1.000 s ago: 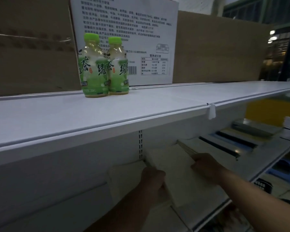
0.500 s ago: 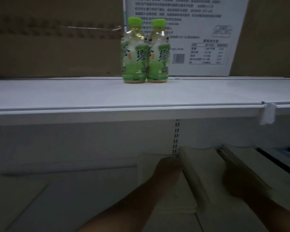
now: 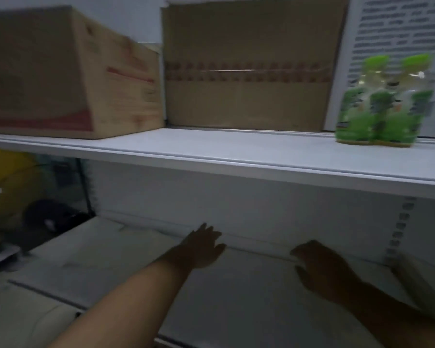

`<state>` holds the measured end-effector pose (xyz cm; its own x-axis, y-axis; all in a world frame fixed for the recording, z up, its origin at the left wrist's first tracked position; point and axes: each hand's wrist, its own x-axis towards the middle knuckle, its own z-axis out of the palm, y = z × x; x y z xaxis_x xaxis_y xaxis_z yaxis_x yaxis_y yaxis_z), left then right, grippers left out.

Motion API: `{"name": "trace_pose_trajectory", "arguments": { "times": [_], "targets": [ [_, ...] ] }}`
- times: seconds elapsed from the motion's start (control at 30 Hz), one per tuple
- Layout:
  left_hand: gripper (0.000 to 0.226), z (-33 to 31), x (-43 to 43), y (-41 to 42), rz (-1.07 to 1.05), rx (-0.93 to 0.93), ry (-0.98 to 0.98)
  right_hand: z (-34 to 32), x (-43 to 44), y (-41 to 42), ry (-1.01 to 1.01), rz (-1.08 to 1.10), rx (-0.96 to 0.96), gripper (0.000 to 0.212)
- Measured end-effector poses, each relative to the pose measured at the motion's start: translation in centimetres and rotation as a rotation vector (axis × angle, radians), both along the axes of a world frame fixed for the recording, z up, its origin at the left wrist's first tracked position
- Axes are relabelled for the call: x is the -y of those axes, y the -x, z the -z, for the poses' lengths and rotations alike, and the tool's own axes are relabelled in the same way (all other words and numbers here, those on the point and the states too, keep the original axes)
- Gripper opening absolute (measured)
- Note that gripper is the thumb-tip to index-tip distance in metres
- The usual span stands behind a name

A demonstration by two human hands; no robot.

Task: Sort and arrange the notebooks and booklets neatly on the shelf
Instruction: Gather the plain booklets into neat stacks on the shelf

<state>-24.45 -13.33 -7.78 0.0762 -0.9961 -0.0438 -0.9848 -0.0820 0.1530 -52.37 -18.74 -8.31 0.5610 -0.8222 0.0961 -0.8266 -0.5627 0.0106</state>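
Left hand [image 3: 202,247] hovers empty, fingers spread; right hand [image 3: 319,270] is loosely curled and holds nothing. Pale, blurred booklets [image 3: 91,249] lie flat on the lower shelf [image 3: 249,300], leftward, nearer the left hand.

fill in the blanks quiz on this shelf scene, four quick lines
1. ____ bottles stand on the upper shelf.
2. Their caps are ____.
3. They stand to the ____ of the taped cardboard box.
4. The left hand and right hand reach in over the ____ shelf.

Missing words: two; green; right; lower
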Motion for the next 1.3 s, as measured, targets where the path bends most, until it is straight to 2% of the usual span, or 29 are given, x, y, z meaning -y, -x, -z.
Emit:
{"name": "trace_pose_trajectory", "arguments": {
  "times": [0.03,0.07,0.1,0.2,0.33,0.5,0.63,0.73,0.83,0.9,0.93,1.03,1.17,1.23,1.3],
  "targets": [
    [0.058,0.5,-1.1,-2.5,-0.065,0.037,-0.007,0.7,-0.4,-3.3,0.168,-0.109,0.033,0.039],
    [0.058,1.1,-2.5,-5.4,-0.117,0.054,-0.021,1.4,-1.2,-6.5,0.032,-0.140,-0.015,0.050],
    [0.058,1.9,-4.0,-8.4,-0.167,0.067,-0.043,2.0,-1.9,-9.8,0.009,-0.181,-0.009,0.056],
    [0.058,3.4,-8.5,-15.1,-0.276,0.046,-0.125,3.8,-3.7,-17.3,-0.163,-0.207,-0.055,0.059],
    [0.057,4.7,-12.2,-21.8,-0.330,-0.034,-0.138,5.7,-4.7,-24.4,-0.220,-0.201,-0.059,0.060],
    [0.051,5.4,-14.1,-24.8,-0.293,-0.209,-0.061,7.2,-3.2,-28.7,-0.285,0.010,0.095,0.072],
    [0.045,5.9,-14.3,-25.6,-0.253,-0.283,-0.036,7.8,-1.0,-29.2,-0.377,0.150,0.080,0.094],
    [0.037,6.3,-13.4,-26.8,-0.282,-0.333,0.008,7.1,0.9,-29.4,-0.416,0.159,0.066,0.117],
    [0.032,6.1,-12.7,-27.2,-0.306,-0.383,0.067,6.1,2.2,-29.3,-0.460,0.159,0.063,0.111],
    [0.030,5.5,-12.5,-27.4,-0.314,-0.408,0.091,6.3,3.5,-29.2,-0.612,0.141,0.237,0.113],
    [0.029,5.1,-12.3,-27.8,-0.312,-0.403,0.101,6.5,4.2,-29.2,-0.679,0.134,0.368,0.107],
    [0.028,3.2,-11.2,-29.2,-0.302,-0.374,0.186,5.1,4.5,-29.9,-0.838,0.053,0.715,0.046],
    [0.038,0.0,-9.5,-30.0,-0.211,-0.394,0.333,1.1,4.1,-32.9,-0.921,-0.212,0.856,0.029],
    [0.051,-1.7,-8.6,-30.2,-0.164,-0.405,0.181,-0.2,3.2,-35.5,-0.915,-0.339,0.848,0.020],
    [0.055,-2.9,-8.3,-30.6,-0.164,-0.323,-0.086,-0.5,2.1,-38.3,-0.890,-0.413,0.815,0.019]
  ]
}}
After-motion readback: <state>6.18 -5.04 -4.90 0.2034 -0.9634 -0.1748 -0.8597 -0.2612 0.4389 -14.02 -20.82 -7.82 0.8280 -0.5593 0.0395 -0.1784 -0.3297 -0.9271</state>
